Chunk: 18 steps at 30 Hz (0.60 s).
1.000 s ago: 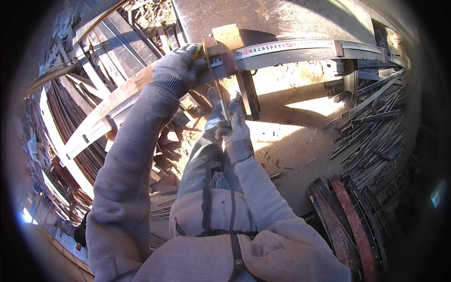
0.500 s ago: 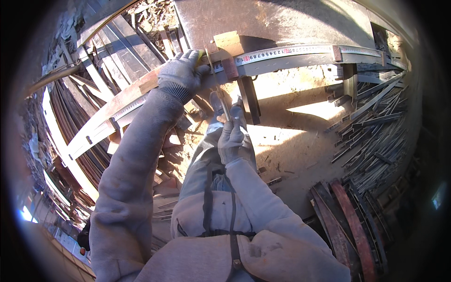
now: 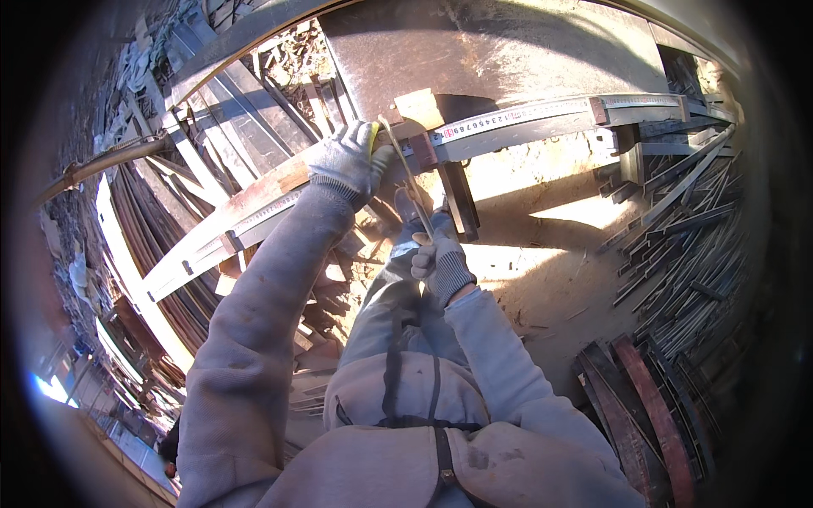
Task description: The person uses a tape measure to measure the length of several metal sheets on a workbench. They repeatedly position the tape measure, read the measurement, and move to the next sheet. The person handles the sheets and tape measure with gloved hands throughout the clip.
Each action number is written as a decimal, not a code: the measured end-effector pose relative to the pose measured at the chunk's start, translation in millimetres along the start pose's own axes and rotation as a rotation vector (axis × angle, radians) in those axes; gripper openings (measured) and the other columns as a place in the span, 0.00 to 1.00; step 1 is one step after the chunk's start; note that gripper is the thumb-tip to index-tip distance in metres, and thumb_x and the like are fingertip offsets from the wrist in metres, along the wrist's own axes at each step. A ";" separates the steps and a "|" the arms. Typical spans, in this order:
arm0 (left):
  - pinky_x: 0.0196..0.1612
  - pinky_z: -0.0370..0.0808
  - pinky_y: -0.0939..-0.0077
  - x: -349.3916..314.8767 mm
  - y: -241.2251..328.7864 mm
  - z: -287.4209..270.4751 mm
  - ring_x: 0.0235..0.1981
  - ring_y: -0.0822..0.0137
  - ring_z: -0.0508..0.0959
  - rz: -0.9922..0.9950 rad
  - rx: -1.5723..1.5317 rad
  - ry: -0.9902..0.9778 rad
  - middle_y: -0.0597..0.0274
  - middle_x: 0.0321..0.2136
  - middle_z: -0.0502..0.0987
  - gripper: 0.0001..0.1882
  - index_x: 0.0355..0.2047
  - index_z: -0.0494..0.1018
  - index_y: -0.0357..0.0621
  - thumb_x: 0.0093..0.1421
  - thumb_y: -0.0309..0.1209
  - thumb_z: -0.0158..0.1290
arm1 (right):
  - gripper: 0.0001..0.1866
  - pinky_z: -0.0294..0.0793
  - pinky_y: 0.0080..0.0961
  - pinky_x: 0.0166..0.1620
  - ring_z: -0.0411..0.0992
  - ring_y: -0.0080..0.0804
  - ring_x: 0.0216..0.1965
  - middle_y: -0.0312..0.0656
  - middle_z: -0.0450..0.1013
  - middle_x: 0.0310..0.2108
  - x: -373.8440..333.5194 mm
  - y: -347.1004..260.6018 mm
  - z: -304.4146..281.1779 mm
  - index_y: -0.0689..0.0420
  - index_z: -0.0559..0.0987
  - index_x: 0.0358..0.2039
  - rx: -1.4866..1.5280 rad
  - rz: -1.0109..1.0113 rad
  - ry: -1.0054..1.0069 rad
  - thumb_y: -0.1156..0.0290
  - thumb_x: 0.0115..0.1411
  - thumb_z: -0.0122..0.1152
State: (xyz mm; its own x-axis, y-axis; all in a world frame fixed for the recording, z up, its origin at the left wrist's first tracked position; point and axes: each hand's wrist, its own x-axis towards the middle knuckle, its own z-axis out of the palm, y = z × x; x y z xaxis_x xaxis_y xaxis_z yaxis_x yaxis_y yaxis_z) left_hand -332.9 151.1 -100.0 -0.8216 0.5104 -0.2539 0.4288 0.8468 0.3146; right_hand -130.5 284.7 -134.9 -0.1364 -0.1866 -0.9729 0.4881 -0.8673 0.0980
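Note:
Both of my hands wear pale knitted gloves. My left hand is closed at the long narrow bar, on its near side left of centre. A small yellow piece shows at its finger edge; I cannot make out its kind or what the fingers hold. My right hand, lower and in front of my legs, is wrapped round a long thin rod-like tool. The tool slants up to the bar beside my left hand. A printed measuring strip runs along the bar, and a dark reddish block sits across it.
Beyond the bar lies a broad metal sheet with a tan block at its near edge. Long strips are stacked at left. Thin metal offcuts litter the right. Curved reddish bars lie at lower right.
The view has shifted, so the scene sits slightly lower and to the right. My right hand has turned and moved a little right, and the tool slants more. My left hand stays at the bar.

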 end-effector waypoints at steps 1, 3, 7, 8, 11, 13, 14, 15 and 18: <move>0.59 0.76 0.53 0.5 -0.8 -0.2 0.56 0.46 0.78 -0.004 -0.022 0.000 0.46 0.51 0.79 0.23 0.59 0.74 0.39 0.70 0.41 0.57 | 0.24 0.54 0.25 0.20 0.52 0.20 0.16 0.26 0.52 0.17 0.2 -3.9 -3.2 0.59 0.73 0.49 -0.039 0.027 -0.010 0.50 0.82 0.39; 0.58 0.77 0.54 -0.3 -1.6 0.5 0.55 0.45 0.79 -0.017 -0.027 -0.006 0.46 0.50 0.79 0.23 0.58 0.74 0.39 0.70 0.41 0.57 | 0.22 0.50 0.23 0.20 0.50 0.18 0.16 0.25 0.51 0.17 2.7 -6.9 -10.4 0.59 0.72 0.50 0.020 0.077 -0.085 0.51 0.82 0.39; 0.58 0.77 0.53 -3.0 -4.2 3.2 0.53 0.44 0.79 0.054 0.005 0.071 0.46 0.50 0.79 0.23 0.58 0.74 0.40 0.69 0.40 0.58 | 0.29 0.78 0.32 0.35 0.77 0.35 0.33 0.41 0.76 0.37 1.0 19.2 -22.8 0.62 0.69 0.61 -0.254 -0.361 -0.067 0.49 0.76 0.58; 0.58 0.77 0.53 -2.8 -4.9 4.5 0.53 0.44 0.79 0.054 -0.014 0.055 0.46 0.50 0.79 0.23 0.58 0.74 0.40 0.69 0.40 0.58 | 0.35 0.80 0.34 0.42 0.79 0.38 0.40 0.46 0.76 0.45 -4.2 33.7 -27.6 0.63 0.65 0.67 -0.518 -0.684 -0.006 0.46 0.75 0.58; 0.56 0.77 0.51 -1.8 -5.6 8.1 0.52 0.43 0.80 0.084 -0.062 0.112 0.45 0.50 0.80 0.23 0.58 0.74 0.39 0.69 0.41 0.58 | 0.48 0.70 0.45 0.68 0.70 0.57 0.65 0.60 0.65 0.69 -3.1 46.2 -39.1 0.64 0.59 0.75 -1.379 -1.122 0.270 0.42 0.68 0.65; 0.56 0.77 0.50 -1.7 -5.0 9.1 0.52 0.42 0.80 0.105 0.033 0.142 0.45 0.51 0.79 0.24 0.58 0.74 0.39 0.68 0.41 0.59 | 0.49 0.69 0.48 0.68 0.69 0.59 0.65 0.60 0.67 0.67 5.0 40.0 -44.2 0.64 0.62 0.74 -1.552 -1.407 0.353 0.42 0.65 0.67; 0.56 0.77 0.50 -1.8 -4.6 8.9 0.52 0.43 0.80 0.107 0.012 0.162 0.44 0.51 0.79 0.24 0.58 0.74 0.39 0.68 0.41 0.58 | 0.48 0.68 0.51 0.68 0.68 0.60 0.65 0.59 0.68 0.66 10.8 32.7 -45.4 0.63 0.65 0.72 -1.637 -1.445 0.369 0.43 0.63 0.70; 0.56 0.77 0.51 -2.0 -4.0 8.1 0.52 0.43 0.80 0.091 -0.006 0.126 0.44 0.51 0.79 0.24 0.59 0.74 0.40 0.69 0.41 0.58 | 0.48 0.68 0.51 0.68 0.68 0.59 0.65 0.59 0.68 0.66 15.2 27.3 -46.1 0.63 0.65 0.72 -1.599 -1.478 0.351 0.43 0.63 0.70; 0.57 0.77 0.51 -2.2 -2.2 4.2 0.52 0.43 0.80 0.078 -0.016 0.105 0.44 0.51 0.79 0.24 0.59 0.74 0.40 0.69 0.41 0.58 | 0.49 0.69 0.51 0.67 0.70 0.58 0.64 0.59 0.70 0.65 19.5 17.7 -45.4 0.64 0.67 0.70 -1.629 -1.566 0.256 0.41 0.61 0.70</move>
State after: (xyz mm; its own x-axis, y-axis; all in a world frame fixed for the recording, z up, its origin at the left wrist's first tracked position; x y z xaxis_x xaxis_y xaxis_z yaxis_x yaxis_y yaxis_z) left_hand -330.5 148.7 -104.0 -0.8214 0.5551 -0.1309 0.4872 0.8023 0.3448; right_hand -85.3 286.6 -161.6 -0.9745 0.1985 -0.1050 0.2219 0.7809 -0.5838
